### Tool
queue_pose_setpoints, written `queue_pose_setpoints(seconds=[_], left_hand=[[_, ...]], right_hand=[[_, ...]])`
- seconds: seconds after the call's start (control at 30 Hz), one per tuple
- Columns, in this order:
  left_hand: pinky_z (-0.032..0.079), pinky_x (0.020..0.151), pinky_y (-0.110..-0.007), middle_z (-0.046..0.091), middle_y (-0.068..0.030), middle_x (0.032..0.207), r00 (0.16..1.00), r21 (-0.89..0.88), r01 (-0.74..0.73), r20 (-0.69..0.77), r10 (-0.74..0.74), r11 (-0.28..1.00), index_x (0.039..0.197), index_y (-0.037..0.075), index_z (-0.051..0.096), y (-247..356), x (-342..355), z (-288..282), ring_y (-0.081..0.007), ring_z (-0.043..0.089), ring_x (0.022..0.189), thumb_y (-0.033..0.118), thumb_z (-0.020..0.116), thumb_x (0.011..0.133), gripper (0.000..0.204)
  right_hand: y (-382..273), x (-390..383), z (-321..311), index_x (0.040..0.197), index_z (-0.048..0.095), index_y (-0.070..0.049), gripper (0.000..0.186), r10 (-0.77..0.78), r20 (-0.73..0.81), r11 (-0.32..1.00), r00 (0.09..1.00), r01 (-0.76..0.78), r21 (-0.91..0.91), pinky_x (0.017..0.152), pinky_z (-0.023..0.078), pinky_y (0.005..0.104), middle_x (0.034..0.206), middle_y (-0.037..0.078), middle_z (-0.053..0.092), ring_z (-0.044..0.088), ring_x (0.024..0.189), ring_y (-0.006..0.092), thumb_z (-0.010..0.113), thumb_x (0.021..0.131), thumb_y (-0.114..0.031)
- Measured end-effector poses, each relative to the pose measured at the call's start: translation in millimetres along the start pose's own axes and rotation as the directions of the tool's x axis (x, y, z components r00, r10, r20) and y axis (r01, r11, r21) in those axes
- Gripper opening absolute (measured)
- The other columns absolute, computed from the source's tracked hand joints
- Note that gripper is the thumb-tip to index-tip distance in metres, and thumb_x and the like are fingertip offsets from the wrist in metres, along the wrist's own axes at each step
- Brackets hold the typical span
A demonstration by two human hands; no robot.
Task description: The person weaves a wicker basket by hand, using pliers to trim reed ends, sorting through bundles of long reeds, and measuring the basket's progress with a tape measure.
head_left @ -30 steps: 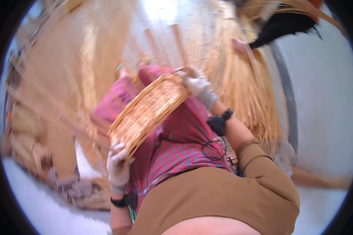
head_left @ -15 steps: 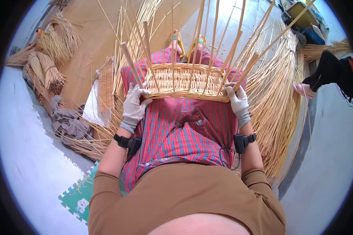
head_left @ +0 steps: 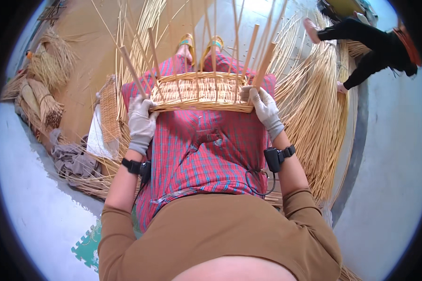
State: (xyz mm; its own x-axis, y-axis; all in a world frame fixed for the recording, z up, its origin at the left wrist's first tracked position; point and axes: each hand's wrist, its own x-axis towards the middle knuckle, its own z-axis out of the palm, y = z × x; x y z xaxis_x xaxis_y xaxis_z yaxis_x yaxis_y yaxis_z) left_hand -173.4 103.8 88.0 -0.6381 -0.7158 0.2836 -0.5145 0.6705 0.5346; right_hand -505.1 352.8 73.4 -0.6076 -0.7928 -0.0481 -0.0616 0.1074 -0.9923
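A shallow rectangular wicker basket (head_left: 199,91) rests on my lap, with thin stakes standing up along its sides. A thicker wooden post (head_left: 133,72) rises at its near left corner, and another post (head_left: 265,63) at the near right. In a pale glove, my left hand (head_left: 141,119) is closed on the near left corner, by the foot of the post. My right hand (head_left: 266,112), gloved too, grips the near right corner with its fingers at the base of that post. The palms and the undersides of both corners are hidden.
Long loose canes (head_left: 314,117) fan over the floor at right; tied bundles (head_left: 47,100) lie at far left. Left of my knees are a woven panel (head_left: 109,112) and a grey cloth (head_left: 75,157). A person in black trousers (head_left: 370,40) walks at the far right.
The basket and both hands sit further left in the picture, as do my knees and the floor items. At right, the other person has stepped forward, legs now wide apart.
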Motion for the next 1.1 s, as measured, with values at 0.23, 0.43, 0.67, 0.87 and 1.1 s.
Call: queue_pose_setpoints(seconds=[0.23, 0.43, 0.67, 0.87, 1.1], left_hand=[[0.039, 0.115, -0.049, 0.064, -0.0099, 0.115, 0.811, 0.013, -0.562, 0.209, 0.547, 0.827, 0.118, 0.013, 0.066, 118.4, 40.0, -16.5, -0.0314, 0.06, 0.119, 0.011, 0.068, 0.085, 0.033], [0.05, 0.1, -0.045, 0.062, -0.0102, 0.112, 0.622, -0.042, -0.721, 0.401, 0.673, 0.692, 0.133, 0.014, 0.062, 190.1, 50.7, 83.0, -0.0292, 0.064, 0.11, 0.017, 0.061, 0.093, 0.04], [0.056, 0.079, -0.04, 0.058, -0.0092, 0.103, 0.773, 0.117, -0.622, 0.254, 0.582, 0.774, 0.139, 0.02, 0.059, 196.2, 23.0, 128.3, -0.0269, 0.067, 0.095, 0.016, 0.057, 0.095, 0.044], [0.056, 0.077, -0.038, 0.058, -0.0065, 0.101, 0.751, 0.186, -0.648, 0.314, 0.581, 0.738, 0.135, 0.022, 0.061, 203.9, 31.2, 128.1, -0.0235, 0.066, 0.093, 0.017, 0.056, 0.095, 0.041], [0.055, 0.074, -0.036, 0.058, -0.0054, 0.1, 0.762, 0.256, -0.643, 0.311, 0.568, 0.722, 0.136, 0.023, 0.059, 199.6, 25.2, 135.8, -0.0223, 0.065, 0.092, 0.017, 0.056, 0.093, 0.043]], right_hand=[[-20.3, 19.4, -18.0, 0.152, 0.039, 0.005, 0.103, 0.081, 0.345, 0.958, 0.935, -0.169, 0.233, 0.113, 0.041, 0.043, 0.136, 0.022, 0.061, 0.058, 0.129, 0.0327, 0.028, 0.096, -0.081], [-20.9, 45.2, -31.3, 0.15, 0.045, 0.001, 0.09, 0.044, 0.427, 0.921, 0.903, -0.202, 0.333, 0.109, 0.047, 0.0414, 0.135, 0.02, 0.062, 0.06, 0.127, 0.0291, 0.028, 0.101, -0.073], [-153.1, 130.3, -36.9, 0.134, 0.061, -0.001, 0.047, -0.258, 0.252, 0.941, 0.933, 0.302, -0.153, 0.098, 0.053, 0.0298, 0.112, 0.006, 0.072, 0.069, 0.104, 0.0163, 0.053, 0.108, -0.039], [-173.3, 171.6, -33.3, 0.129, 0.066, -0.005, 0.032, -0.221, 0.365, 0.944, 0.904, 0.292, -0.152, 0.096, 0.053, 0.0283, 0.105, 0.003, 0.073, 0.068, 0.102, 0.0136, 0.065, 0.103, -0.024], [-165.6, 166.5, -30.7, 0.124, 0.067, -0.005, 0.039, -0.246, 0.262, 0.874, 0.933, 0.33, -0.356, 0.092, 0.054, 0.0312, 0.101, 0.007, 0.075, 0.07, 0.099, 0.0157, 0.059, 0.105, -0.037]])
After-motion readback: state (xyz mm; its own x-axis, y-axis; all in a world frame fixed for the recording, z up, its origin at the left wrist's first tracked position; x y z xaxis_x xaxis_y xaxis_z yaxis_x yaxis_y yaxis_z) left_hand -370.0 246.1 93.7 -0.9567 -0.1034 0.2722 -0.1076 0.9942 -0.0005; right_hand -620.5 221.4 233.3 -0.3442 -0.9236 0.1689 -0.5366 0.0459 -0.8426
